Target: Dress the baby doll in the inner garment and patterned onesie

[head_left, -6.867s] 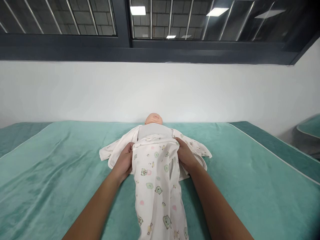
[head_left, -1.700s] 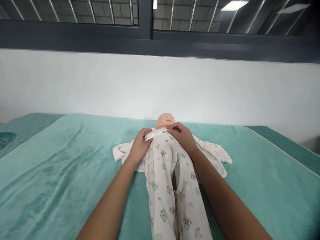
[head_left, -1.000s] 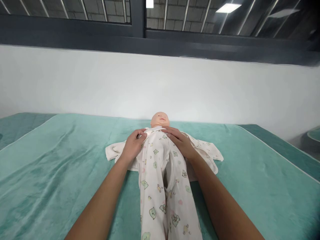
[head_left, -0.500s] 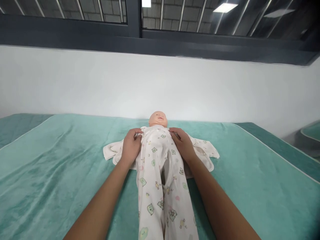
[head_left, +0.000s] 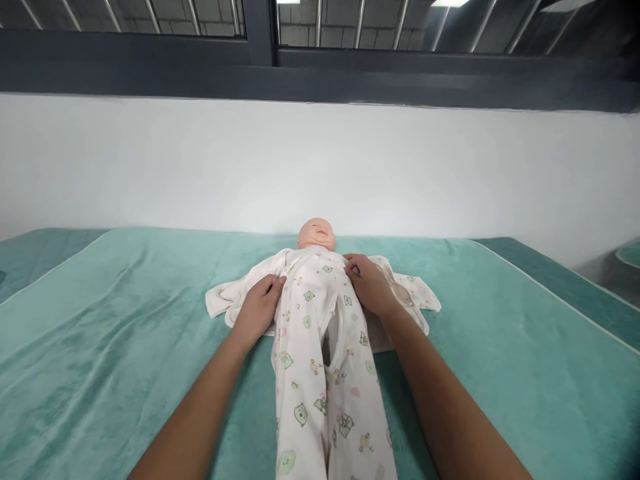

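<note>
A baby doll (head_left: 316, 233) lies face up, only its head and neck showing. White printed baby pants (head_left: 300, 367) cover its body, waist end near the neck and legs stretched toward me, with an open slit at the crotch. Beneath them a white baby shirt (head_left: 225, 298) is spread out, sleeves pointing to both sides. My left hand (head_left: 259, 307) pinches the left edge of the pants between thumb and fingers. On the opposite side, my right hand (head_left: 369, 285) has its curled fingers closed on the right edge near the waist. The doll's arms and legs are hidden.
Everything lies on a green bed cover (head_left: 125, 347) with some wrinkles at the left. A white wall (head_left: 320, 167) stands behind the bed, below a dark window frame (head_left: 150, 63) with bars outside. Another green-topped surface (head_left: 630, 255) shows at the far right.
My left hand has slid down along the pants' edge toward me, uncovering the shirt's left shoulder. My right hand has shifted slightly right, its fingers more curled. The view has tilted slightly.
</note>
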Demonstrator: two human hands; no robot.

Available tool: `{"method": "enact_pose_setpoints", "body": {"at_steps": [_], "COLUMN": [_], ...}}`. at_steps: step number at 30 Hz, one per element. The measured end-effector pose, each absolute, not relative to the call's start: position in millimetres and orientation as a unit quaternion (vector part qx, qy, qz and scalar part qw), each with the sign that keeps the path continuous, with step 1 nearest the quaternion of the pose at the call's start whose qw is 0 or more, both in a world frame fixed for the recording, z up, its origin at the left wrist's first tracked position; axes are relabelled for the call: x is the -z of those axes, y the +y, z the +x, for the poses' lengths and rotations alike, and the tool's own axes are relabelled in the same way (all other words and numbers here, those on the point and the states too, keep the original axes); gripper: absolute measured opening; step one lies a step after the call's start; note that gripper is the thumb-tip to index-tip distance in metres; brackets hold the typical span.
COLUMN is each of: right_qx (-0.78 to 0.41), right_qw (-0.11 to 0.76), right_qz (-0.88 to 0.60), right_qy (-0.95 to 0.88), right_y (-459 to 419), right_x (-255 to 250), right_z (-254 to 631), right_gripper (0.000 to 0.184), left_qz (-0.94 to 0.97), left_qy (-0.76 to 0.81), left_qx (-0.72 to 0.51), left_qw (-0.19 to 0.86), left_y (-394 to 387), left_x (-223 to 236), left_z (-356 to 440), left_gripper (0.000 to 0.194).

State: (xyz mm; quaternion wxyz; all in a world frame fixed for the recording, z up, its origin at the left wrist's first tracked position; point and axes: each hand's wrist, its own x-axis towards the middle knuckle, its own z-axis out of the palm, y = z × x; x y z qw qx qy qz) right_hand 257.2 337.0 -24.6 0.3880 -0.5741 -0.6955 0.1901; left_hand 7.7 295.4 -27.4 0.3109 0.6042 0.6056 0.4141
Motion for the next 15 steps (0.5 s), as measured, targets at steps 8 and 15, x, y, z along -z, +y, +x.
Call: {"method": "enact_pose_setpoints", "body": {"at_steps": [8, 15], "right_qx": [-0.129, -0.093], "right_qw": [0.499, 0.341], "right_qz": [-0.555, -0.372], "right_qy": [-0.653, -0.858], "right_y": [288.4, 112.4], "right_x": [-3.0, 11.1], "right_z": [234.8, 197.1], "right_gripper": [0.007, 0.022], "left_qz": [0.548, 0.507], "left_qy": [0.628, 0.615], "left_qx": [-0.471, -0.488], "left_qw": [0.290, 0.354], "left_y": [292.5, 286.2], "left_x": [25.7, 21.5], "left_z": [9.9, 9.9], "left_gripper": [0.038, 0.041]}}
